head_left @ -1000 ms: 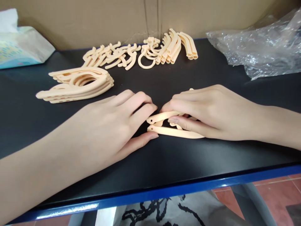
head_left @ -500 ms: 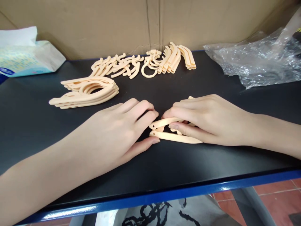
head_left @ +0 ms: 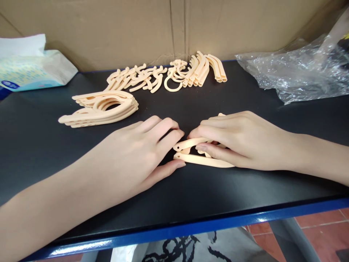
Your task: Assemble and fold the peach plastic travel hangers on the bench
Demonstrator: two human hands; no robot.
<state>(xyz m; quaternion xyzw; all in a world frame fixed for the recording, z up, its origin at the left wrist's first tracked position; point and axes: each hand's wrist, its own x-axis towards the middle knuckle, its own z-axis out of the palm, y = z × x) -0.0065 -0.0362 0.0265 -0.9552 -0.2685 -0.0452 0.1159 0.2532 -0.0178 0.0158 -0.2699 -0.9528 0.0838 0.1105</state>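
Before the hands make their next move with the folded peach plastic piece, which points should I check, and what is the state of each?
1. Right hand pressing the folded piece: ok.
2. Left hand fingertips at its open end: ok.
3. Piece lying flat on the black table: ok.
4. Parts fully snapped together: cannot tell, fingers cover them.
5. Finished stack apart from the hands: ok.
6. Loose parts within reach at the back: ok.

Even, soft daylight, sharp focus throughout, faint sheen on the plastic bag [head_left: 300, 69], slight wide-angle stretch at the edges.
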